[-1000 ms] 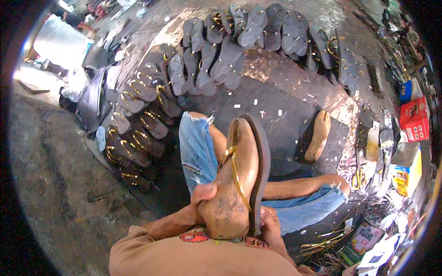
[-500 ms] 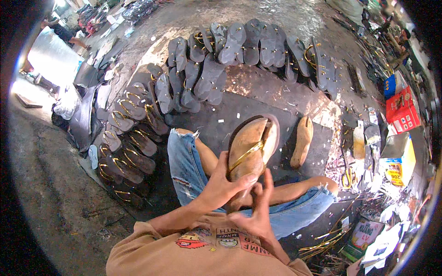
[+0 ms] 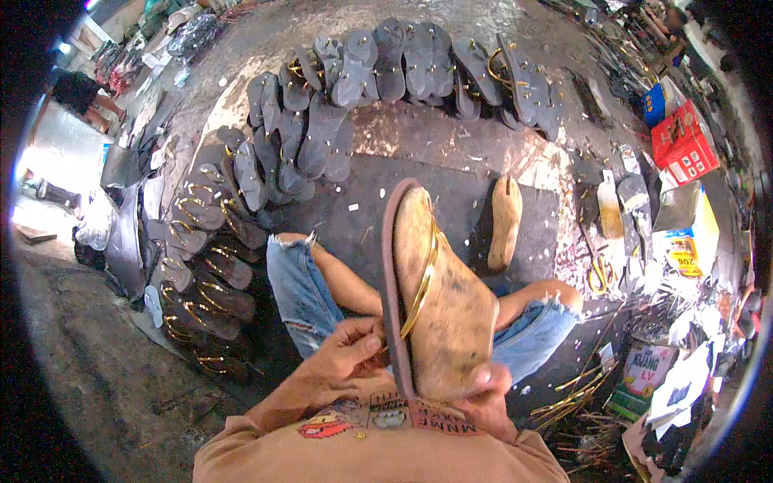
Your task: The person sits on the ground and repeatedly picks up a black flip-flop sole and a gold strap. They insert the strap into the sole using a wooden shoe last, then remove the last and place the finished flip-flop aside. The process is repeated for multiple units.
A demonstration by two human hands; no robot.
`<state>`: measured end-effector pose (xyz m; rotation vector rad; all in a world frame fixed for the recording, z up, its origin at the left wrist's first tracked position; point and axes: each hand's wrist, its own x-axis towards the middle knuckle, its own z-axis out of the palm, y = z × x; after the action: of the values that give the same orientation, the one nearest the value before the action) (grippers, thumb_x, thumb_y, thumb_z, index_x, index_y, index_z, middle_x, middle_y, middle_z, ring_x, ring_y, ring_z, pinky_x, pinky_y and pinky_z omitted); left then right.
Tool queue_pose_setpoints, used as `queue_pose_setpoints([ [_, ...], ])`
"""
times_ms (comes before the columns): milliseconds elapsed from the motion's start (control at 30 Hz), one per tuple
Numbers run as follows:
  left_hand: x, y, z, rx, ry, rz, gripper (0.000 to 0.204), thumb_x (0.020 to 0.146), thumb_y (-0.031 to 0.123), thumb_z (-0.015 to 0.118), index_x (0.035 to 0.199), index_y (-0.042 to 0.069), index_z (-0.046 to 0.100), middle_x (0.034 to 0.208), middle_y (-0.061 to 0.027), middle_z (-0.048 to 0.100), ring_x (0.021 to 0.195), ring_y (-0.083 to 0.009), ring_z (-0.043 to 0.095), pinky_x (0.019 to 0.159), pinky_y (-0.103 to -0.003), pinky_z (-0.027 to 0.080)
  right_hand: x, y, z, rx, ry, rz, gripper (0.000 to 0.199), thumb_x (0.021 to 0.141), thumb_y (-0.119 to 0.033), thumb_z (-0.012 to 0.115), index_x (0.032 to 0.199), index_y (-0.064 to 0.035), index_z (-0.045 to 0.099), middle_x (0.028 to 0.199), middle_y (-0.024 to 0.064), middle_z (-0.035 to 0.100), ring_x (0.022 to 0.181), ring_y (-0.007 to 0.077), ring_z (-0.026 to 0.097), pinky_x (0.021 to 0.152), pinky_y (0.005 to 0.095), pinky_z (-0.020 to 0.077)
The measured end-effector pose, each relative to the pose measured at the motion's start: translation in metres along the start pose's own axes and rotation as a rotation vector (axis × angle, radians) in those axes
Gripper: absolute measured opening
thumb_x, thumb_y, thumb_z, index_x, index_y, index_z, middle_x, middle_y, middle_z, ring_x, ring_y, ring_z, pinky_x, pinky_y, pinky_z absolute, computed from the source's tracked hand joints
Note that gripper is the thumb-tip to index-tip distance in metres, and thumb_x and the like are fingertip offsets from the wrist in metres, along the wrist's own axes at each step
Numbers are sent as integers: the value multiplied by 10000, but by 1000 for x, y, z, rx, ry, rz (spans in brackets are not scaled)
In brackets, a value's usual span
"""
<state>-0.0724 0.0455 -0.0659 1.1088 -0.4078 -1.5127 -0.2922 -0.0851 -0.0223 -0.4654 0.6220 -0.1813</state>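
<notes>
A wooden shoe last [image 3: 455,310] is held up in front of my chest, turned side-on. Around it sits a sandal with a brown-edged sole [image 3: 392,274] and a thin gold strap [image 3: 423,282] crossing the last. My right hand [image 3: 487,394] grips the heel end of the last, thumb on top. Beside the sole's left edge is my left hand [image 3: 354,350], fingers curled and pinched together; what they hold, if anything, is hidden. A second wooden last [image 3: 505,225] lies on the dark mat beyond my right knee.
Dark sandal soles [image 3: 389,64] stand in an arc ahead, and gold-strapped sandals [image 3: 209,282] line the left. Scissors [image 3: 597,275], a brush [image 3: 634,197], a yellow-and-white box [image 3: 684,233] and a red box [image 3: 684,145] lie to the right. A tin can [image 3: 642,374] stands near gold strips [image 3: 576,386].
The last and sandal have turned from toe-away to side-on, closer to me. My left hand has moved off the last to the sole's edge; my right now grips the heel.
</notes>
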Motion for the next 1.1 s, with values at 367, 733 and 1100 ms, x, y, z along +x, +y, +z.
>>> queue_pose_setpoints([
  [367,110,-45,-46,-426,63,-80,415,1065,248,575,1419,29,570,1288,-112,648,1192,-222,613,1040,-412,486,98,-18,12,-514,-103,-634,1327,739,-48,811,1677,-131,-123,1664,199,210,1555,356,292,1248,513,316],
  [733,121,14,-102,778,739,458,520,1021,263,433,1427,-23,586,1395,-188,630,1300,-275,583,1127,-406,442,91,40,9,-482,1,-461,1163,834,-103,731,1699,-107,-46,1690,224,215,1562,367,284,1244,472,308],
  [1100,37,91,-67,1169,584,387,744,701,435,978,1236,-4,708,1050,-182,782,983,-271,770,884,-404,588,164,-84,-36,-561,280,-600,647,1054,-297,651,1570,36,446,1584,221,501,1472,349,455,1222,476,356],
])
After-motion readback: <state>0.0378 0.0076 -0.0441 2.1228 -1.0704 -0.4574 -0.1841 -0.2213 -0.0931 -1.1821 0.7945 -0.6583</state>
